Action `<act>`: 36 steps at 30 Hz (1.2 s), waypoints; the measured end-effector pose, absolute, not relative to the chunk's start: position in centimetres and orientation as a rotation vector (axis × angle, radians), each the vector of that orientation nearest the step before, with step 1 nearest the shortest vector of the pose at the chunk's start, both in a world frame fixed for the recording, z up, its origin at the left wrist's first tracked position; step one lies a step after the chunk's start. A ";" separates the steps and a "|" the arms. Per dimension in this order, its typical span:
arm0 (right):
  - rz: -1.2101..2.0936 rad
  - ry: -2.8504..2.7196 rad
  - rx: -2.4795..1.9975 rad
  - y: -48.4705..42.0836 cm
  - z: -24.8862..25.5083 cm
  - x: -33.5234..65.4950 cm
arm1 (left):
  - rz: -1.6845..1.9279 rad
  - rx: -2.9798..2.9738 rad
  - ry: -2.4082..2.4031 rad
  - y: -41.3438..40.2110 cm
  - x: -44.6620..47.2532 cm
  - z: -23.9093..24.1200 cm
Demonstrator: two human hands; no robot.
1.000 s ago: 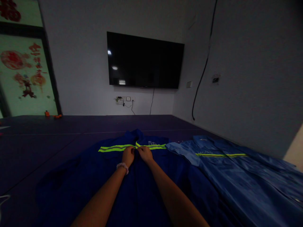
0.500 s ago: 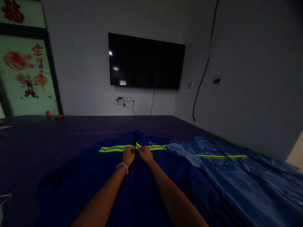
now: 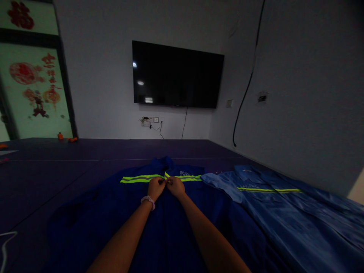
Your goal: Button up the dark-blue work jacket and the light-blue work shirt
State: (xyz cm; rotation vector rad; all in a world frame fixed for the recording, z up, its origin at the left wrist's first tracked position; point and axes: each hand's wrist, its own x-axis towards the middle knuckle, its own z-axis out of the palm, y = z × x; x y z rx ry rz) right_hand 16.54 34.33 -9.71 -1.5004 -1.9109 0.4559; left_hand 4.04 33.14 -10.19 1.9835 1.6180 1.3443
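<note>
Blue and probably soft, light and floppy, the jacket (image 3: 166, 223) lies spread on the purple floor (image 3: 119, 148), best held by its front edge (image 3: 165, 175), where the left hand (image 3: 155, 188) and right hand (image 3: 176, 187) pinch it.

Prob. home rm w/ wall TV (image 3: 178, 76)

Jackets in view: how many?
2: the dark blue jacket under the left hand and right hand, and the lighter blue jacket to its right.
</note>
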 end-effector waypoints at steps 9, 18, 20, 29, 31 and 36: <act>0.450 -1.915 -1.484 34.1 -9.6 16.5 | 1.338 1.970 1.634 33.3 4.0 -10.4; 0.402 -1.922 -1.497 33.9 -9.5 16.5 | 1.331 1.989 1.644 33.3 3.8 -10.2; 0.392 -1.923 -1.503 33.9 -9.6 16.4 | 1.329 1.994 1.642 33.3 3.8 -10.2; 0.349 -1.917 -1.530 34.2 -9.8 16.4 | 1.327 2.014 1.621 33.2 3.8 -10.1; 0.338 -1.913 -1.535 34.2 -9.8 16.4 | 1.328 2.016 1.613 33.2 3.8 -10.0; 0.326 -1.932 -1.526 34.1 -9.7 16.5 | 1.338 2.003 1.604 33.3 3.8 -10.1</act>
